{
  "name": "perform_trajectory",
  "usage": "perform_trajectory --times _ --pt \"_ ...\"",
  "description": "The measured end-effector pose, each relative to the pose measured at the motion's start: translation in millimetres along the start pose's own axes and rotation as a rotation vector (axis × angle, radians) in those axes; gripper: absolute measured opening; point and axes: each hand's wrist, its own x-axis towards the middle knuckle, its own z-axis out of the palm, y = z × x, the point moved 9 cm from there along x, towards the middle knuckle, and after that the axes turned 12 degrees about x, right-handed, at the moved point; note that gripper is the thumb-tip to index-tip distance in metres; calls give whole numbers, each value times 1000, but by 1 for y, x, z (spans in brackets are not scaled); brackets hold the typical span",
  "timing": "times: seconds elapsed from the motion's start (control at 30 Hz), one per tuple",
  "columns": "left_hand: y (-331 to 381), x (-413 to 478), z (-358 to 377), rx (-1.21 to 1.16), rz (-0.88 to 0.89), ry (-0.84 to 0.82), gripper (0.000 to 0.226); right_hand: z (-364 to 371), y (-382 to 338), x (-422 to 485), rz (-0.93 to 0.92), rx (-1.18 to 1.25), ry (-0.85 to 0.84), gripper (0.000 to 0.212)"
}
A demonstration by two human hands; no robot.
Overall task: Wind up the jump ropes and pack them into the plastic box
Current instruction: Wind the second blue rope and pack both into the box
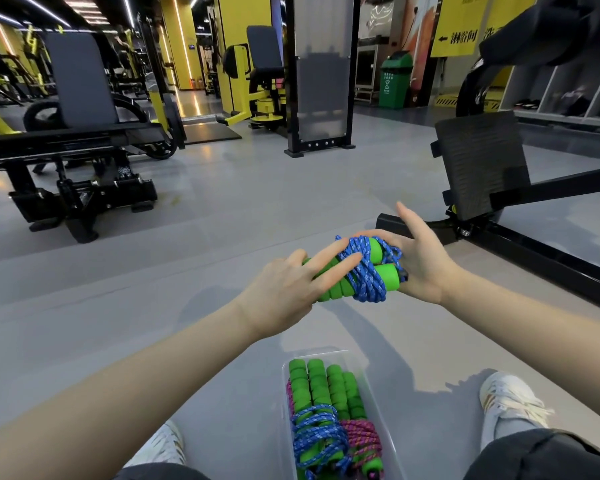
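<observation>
Two wound ropes already lie in the plastic box point(378, 407): a blue rope point(317, 436) and a pink rope point(362, 436), side by side, green handles pointing away from you. The box stands on the floor point(222, 220) between your feet.

A third jump rope point(368, 284), with blue cord wrapped round its paired green handles, is held in the air beyond the box, between your hands. Judgement: its winding looks finished or nearly so, and packing this bundle remains. No other loose rope is in view.

Your left hand point(284, 292) lies over the handles, fingers point(329, 259) straight and spread, pressing rather than gripping. Your right hand point(425, 265) cups the corded end, palm against the handle ends, fingers curled round the far side and thumb raised clear. Both forearms reach forward.
</observation>
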Motion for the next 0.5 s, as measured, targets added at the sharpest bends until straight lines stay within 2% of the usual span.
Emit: perform_trajectory --times 0.13,0.27,0.33,0.43,0.5 --pt "-11 3 -4 -136 -213 7 106 14 -3 -4 1 280 -91 92" --pt "-18 7 -5 -273 -438 36 107 41 -16 -6 -78 236 -284 72" --pt "-17 8 -7 -284 -464 43 108 47 -20 -7 -136 135 -335 62" --pt "-14 11 -19 -193 -413 81 107 50 -28 -11 -212 -33 -359 49" --pt "-14 12 -27 -72 -336 121 100 43 -42 -14 -253 -92 -326 52"
